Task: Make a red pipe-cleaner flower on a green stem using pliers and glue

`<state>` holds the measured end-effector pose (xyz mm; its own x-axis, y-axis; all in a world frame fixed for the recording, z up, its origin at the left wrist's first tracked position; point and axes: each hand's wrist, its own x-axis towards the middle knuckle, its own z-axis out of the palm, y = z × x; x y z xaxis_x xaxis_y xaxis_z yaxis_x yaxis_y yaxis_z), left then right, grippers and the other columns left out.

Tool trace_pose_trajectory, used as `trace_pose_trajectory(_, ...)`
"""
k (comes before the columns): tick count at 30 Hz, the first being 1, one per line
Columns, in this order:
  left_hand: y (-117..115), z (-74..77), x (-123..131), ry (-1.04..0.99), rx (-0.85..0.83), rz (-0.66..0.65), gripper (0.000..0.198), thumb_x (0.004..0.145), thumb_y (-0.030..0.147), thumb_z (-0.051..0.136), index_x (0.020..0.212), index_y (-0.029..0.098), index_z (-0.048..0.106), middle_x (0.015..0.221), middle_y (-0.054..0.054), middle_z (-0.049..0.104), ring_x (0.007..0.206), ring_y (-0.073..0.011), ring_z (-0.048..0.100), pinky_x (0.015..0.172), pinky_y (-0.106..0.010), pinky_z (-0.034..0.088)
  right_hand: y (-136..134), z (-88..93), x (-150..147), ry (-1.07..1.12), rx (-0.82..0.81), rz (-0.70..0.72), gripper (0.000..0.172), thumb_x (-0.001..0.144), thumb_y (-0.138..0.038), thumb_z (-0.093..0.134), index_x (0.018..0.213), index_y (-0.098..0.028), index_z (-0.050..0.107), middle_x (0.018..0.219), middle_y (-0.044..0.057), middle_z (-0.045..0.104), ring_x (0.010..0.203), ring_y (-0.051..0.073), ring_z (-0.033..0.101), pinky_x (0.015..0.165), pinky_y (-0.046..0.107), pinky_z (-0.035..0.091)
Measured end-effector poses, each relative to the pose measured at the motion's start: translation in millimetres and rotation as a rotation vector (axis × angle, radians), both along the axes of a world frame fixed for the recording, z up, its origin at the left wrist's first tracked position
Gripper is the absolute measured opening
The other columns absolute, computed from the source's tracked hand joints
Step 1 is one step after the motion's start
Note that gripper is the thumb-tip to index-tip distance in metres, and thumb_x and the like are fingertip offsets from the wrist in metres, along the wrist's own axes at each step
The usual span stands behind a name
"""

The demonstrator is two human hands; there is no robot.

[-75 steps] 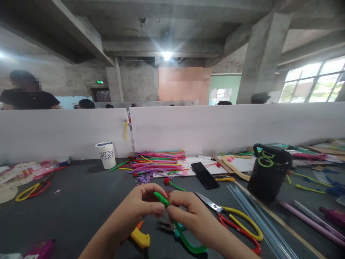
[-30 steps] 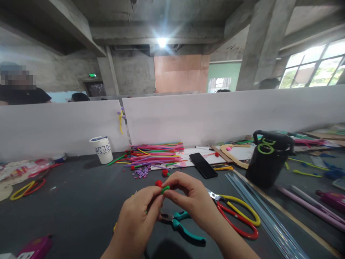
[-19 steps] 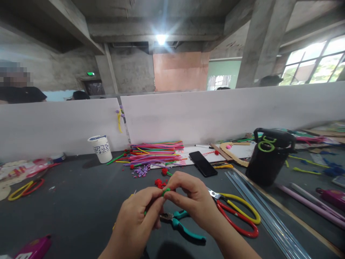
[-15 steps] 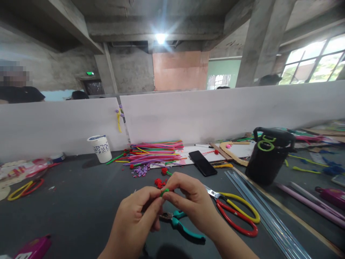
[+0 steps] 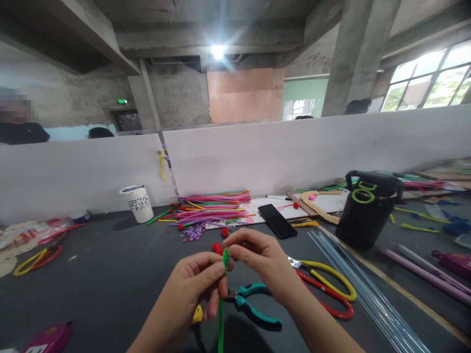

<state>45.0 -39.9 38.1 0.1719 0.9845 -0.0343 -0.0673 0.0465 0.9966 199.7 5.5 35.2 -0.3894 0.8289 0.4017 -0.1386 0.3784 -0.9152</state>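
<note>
Left hand point(image 5: 193, 287) closed, thumb and fingers pinching a fuzzy green pipe-cleaner stem point(image 5: 221, 316) held upright above the dark grey tabletop point(image 5: 110, 274), lower end hanging toward the camera. Right hand point(image 5: 259, 257) closed, fingertips gripping the stem's top beside a small red fuzzy tuft point(image 5: 217, 247). Teal-handled pliers point(image 5: 253, 306) lie just under the hands; yellow-and-red-handled scissors point(image 5: 326, 294) near, to the right.

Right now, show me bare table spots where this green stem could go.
Widest bare patch: dark tabletop between the white cup, the yellow-red loop and your left hand on the green stem. Crowded: pipe-cleaner pile and phone farther back; pliers, scissors, clear rods, black container rightward.
</note>
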Motion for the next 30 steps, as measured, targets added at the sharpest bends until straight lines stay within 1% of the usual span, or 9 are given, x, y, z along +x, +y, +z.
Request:
trace_pose_trajectory(3, 3.2, -4.9, -0.7, -0.137, -0.105, -0.057, 0.028, 0.077, 0.038, 0.065, 0.062, 0.014, 0.061, 0.046, 0.003, 0.055, 0.028, -0.0004, 0.034, 0.033, -0.013, 0.022, 1.7, 1.5, 2.2, 0.018, -0.033, 0.053, 0.010, 0.077, -0.027, 0.063, 0.078, -0.018, 0.062, 0.070, -0.002, 0.058, 0.064, 0.012, 0.055, 0.063, 0.026, 0.044)
trace_pose_trajectory(7, 1.8, -3.6, -0.3, -0.198, -0.170, -0.039, 0.028, 0.077, 0.033, 0.067, 0.059, 0.013, 0.059, 0.042, 0.006, 0.050, 0.027, 0.0018, 0.026, 0.031, -0.013, 0.014, -0.2, 1.1, 1.3, 0.010, -0.040, 0.050, 0.009, 0.077, -0.025, 0.064, 0.073, -0.018, 0.059, 0.068, -0.002, 0.057, 0.064, 0.011, 0.054, 0.063, 0.025, 0.043)
trace_pose_trajectory(10, 1.7, -0.2, 0.6, -0.190, -0.153, -0.025, 0.031, 0.075, 0.035, 0.068, 0.056, 0.013, 0.061, 0.040, 0.005, 0.050, 0.027, 0.0016, 0.027, 0.032, -0.013, 0.017, -2.0, 1.4, 0.9, -0.001, -0.013, 0.008, 0.008, 0.078, -0.023, 0.061, 0.073, -0.018, 0.058, 0.069, -0.003, 0.057, 0.065, 0.011, 0.053, 0.064, 0.025, 0.043)
trace_pose_trajectory(14, 3.3, 0.1, 2.3, -0.147, -0.117, -0.005, 0.024, 0.066, 0.035, 0.076, 0.061, 0.013, 0.066, 0.046, 0.001, 0.060, 0.030, -0.0009, 0.038, 0.033, -0.013, 0.025, -3.7, 4.8, 2.6, -0.036, 0.051, -0.081, 0.006, 0.078, -0.017, 0.060, 0.072, -0.019, 0.059, 0.071, -0.003, 0.057, 0.067, 0.011, 0.052, 0.064, 0.023, 0.040)
trace_pose_trajectory(17, 4.0, -3.2, 3.1, -0.098, -0.089, 0.039, 0.026, 0.064, 0.036, 0.076, 0.057, 0.013, 0.065, 0.046, 0.002, 0.059, 0.030, -0.0008, 0.038, 0.033, -0.013, 0.024, -6.4, 7.8, 2.3, -0.069, 0.093, -0.123, 0.008, 0.078, -0.014, 0.058, 0.072, -0.019, 0.059, 0.069, -0.004, 0.056, 0.066, 0.011, 0.051, 0.063, 0.023, 0.039)
trace_pose_trajectory(20, 4.1, -7.7, 3.3, -0.082, -0.063, 0.093, 0.025, 0.067, 0.036, 0.075, 0.060, 0.014, 0.065, 0.043, 0.004, 0.055, 0.029, 0.0009, 0.033, 0.033, -0.012, 0.019, -9.8, 8.6, 0.2, -0.084, 0.138, -0.160, 0.009, 0.076, -0.012, 0.059, 0.070, -0.019, 0.059, 0.069, -0.003, 0.056, 0.068, 0.012, 0.050, 0.065, 0.024, 0.037)
trace_pose_trajectory(23, 3.9, -9.6, 4.2, -0.097, -0.057, 0.107, 0.025, 0.069, 0.038, 0.073, 0.062, 0.015, 0.065, 0.041, 0.006, 0.052, 0.028, 0.0010, 0.030, 0.032, -0.013, 0.015, -9.6, 6.2, -1.5, -0.052, 0.076, -0.159, 0.007, 0.074, -0.015, 0.061, 0.069, -0.019, 0.060, 0.069, -0.003, 0.056, 0.069, 0.012, 0.050, 0.067, 0.025, 0.037)
trace_pose_trajectory(26, 3.7, -8.6, 5.3, -0.078, -0.058, 0.019, 0.028, 0.073, 0.038, 0.069, 0.059, 0.014, 0.065, 0.038, 0.004, 0.051, 0.028, -0.0005, 0.033, 0.033, -0.014, 0.019, -4.4, 3.0, -1.0, -0.003, -0.060, -0.120, 0.007, 0.077, -0.024, 0.060, 0.073, -0.019, 0.058, 0.068, -0.003, 0.055, 0.065, 0.012, 0.050, 0.062, 0.025, 0.039)
trace_pose_trajectory(30, 4.6, -9.1, 4.5, -0.114, -0.084, 0.023, 0.021, 0.073, 0.033, 0.069, 0.065, 0.014, 0.067, 0.053, 0.000, 0.063, 0.030, 0.0007, 0.033, 0.033, -0.014, 0.016, 2.0, 2.5, 1.7, 0.010, -0.173, -0.003, 0.015, 0.075, -0.032, 0.062, 0.079, -0.018, 0.060, 0.071, -0.001, 0.057, 0.066, 0.013, 0.052, 0.063, 0.026, 0.041)
